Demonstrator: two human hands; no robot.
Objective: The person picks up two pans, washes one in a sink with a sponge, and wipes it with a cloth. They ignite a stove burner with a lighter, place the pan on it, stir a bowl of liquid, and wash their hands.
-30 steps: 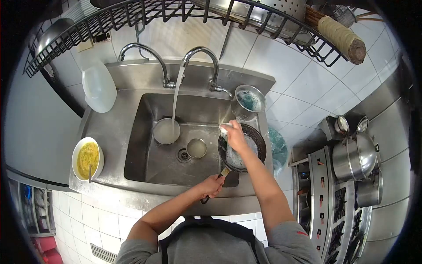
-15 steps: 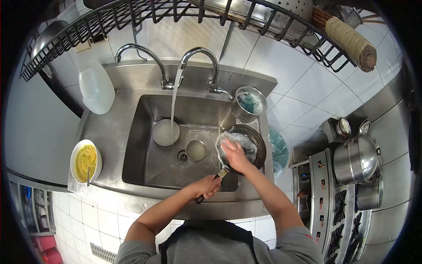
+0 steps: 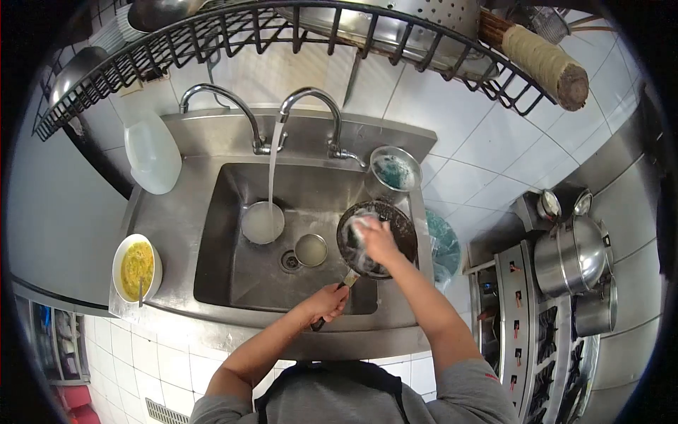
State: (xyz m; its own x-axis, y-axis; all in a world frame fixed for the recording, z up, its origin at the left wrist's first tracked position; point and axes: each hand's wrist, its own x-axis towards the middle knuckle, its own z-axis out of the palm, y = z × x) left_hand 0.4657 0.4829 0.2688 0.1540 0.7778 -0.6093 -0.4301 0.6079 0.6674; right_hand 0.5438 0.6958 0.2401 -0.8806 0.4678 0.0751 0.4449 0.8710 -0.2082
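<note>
My left hand (image 3: pixel 329 302) is closed around the black handle of a dark frying pan (image 3: pixel 401 227), which is held tilted over the right side of the sink (image 3: pixel 233 283). Inside the pan, my right hand (image 3: pixel 378 242) presses a soapy scrubbing pad (image 3: pixel 357 227) against the cooking surface. White foam surrounds the fingers, and they hide much of the pad. To the left, water runs from the faucet (image 3: pixel 311 93) into a round metal bowl (image 3: pixel 263 223). A smaller metal cup (image 3: pixel 311 250) of cloudy liquid stands beside the drain (image 3: pixel 289 261).
A clear container (image 3: pixel 394 172) with soapy green contents stands at the sink's back right corner. On the left counter are a white bowl (image 3: pixel 137 268) of yellow food and a plastic jug (image 3: pixel 152 154). A wire rack (image 3: pixel 296 28) hangs overhead; pots (image 3: pixel 568 258) stand on the right stove.
My right hand and the pad have shifted within the pan, now covering less of its right side. My left hand keeps its hold on the handle. The whole view has tilted slightly.
</note>
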